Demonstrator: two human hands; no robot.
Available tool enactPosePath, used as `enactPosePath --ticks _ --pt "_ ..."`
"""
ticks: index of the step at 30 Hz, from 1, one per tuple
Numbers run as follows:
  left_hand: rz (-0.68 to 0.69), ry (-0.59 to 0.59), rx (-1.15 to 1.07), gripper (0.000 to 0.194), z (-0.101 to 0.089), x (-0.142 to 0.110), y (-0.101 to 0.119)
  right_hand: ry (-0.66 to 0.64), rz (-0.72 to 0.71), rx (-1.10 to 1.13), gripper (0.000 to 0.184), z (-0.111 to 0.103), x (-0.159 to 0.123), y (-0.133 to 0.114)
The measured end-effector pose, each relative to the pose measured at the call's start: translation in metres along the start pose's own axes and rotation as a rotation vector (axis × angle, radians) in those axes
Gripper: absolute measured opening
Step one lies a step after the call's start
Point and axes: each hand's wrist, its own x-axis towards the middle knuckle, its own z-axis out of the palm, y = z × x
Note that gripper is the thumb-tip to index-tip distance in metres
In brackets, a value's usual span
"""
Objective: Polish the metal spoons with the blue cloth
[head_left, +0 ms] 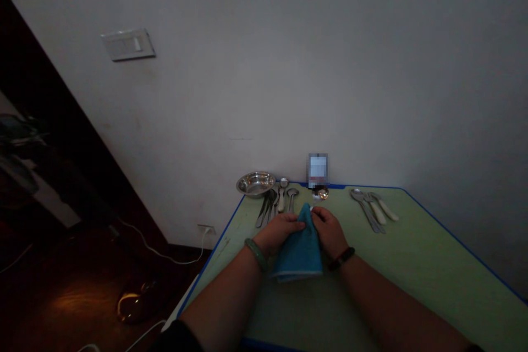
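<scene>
A blue cloth (299, 250) hangs in folds between my hands, above the table. My left hand (284, 228) is closed on its left side, thumb on top. Closed at the cloth's upper right edge is my right hand (329, 228), its fingertips partly hidden. Just beyond the fingers shows a shiny, rounded metal piece (320, 193), perhaps a spoon's head; whether it joins something within the cloth I cannot tell. To the left lie several pieces of cutlery (270, 209), including knives and spoons. More spoons and cutlery (367, 212), some with cream handles, lie on the right.
A metal bowl (256, 183) stands at the back left corner of the green table (412, 264), which has a blue edge. A small blurred screen (318, 169) leans by the wall (289, 66). A white cable (165, 260) runs to a socket at left.
</scene>
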Motion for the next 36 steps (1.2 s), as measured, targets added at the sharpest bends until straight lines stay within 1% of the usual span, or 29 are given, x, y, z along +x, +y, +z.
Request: enactPosePath --ticks 3,5,8,14,17,22,28,32,36 --pt "-0.011 0.004 0.007 0.008 -0.001 0.002 -0.001 0.016 0.015 0.0 0.028 0.0 0.0 0.0" --pt "-0.002 -0.006 -0.002 0.008 -0.002 0.003 -0.002 0.046 -0.006 -0.01 0.028 -0.001 0.001 0.0" --pt "0.003 -0.013 -0.011 0.01 -0.002 0.004 -0.004 0.087 -0.036 -0.008 0.029 -0.001 0.003 -0.001" --pt "-0.016 -0.009 0.015 0.012 -0.003 0.004 -0.004 0.125 -0.034 -0.027 0.031 -0.004 0.006 0.001" --pt "-0.03 -0.008 0.016 0.013 -0.003 0.003 -0.003 0.151 -0.048 0.017 0.029 -0.004 0.008 0.005" --pt "-0.044 -0.006 0.007 0.013 -0.002 0.001 -0.002 0.208 0.001 0.083 0.027 -0.005 0.011 0.006" --pt "-0.048 0.022 0.034 0.011 -0.002 0.001 0.001 0.301 0.03 0.2 0.023 -0.008 0.013 0.003" --pt "-0.036 -0.007 0.035 0.015 -0.004 0.002 0.0 0.358 0.056 0.274 0.023 -0.01 0.014 -0.001" --pt "-0.019 0.024 0.016 0.016 -0.004 0.004 0.0 0.368 0.055 0.329 0.025 -0.011 0.014 -0.003"
